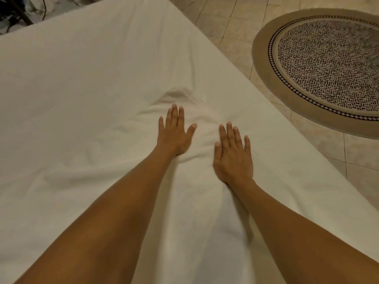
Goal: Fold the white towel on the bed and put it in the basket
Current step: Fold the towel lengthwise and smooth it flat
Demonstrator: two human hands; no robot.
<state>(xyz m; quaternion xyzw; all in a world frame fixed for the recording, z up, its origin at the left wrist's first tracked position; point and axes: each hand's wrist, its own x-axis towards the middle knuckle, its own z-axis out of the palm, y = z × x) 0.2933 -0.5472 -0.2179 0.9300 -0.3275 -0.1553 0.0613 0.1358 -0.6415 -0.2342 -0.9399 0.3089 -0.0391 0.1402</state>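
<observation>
From the head view, the left hand (pixel 174 133) and right hand (pixel 232 155) lie palm-down with fingers stretched flat and holding nothing, pressed side by side on the white towel (pixel 202 128), which lies rumpled on the bed (pixel 71 89) near its edge, beside a round rug (pixel 326 66).

Head view: looks steeply down, close over bed (pixel 82 89); floor (pixel 225 23) upper right.
</observation>
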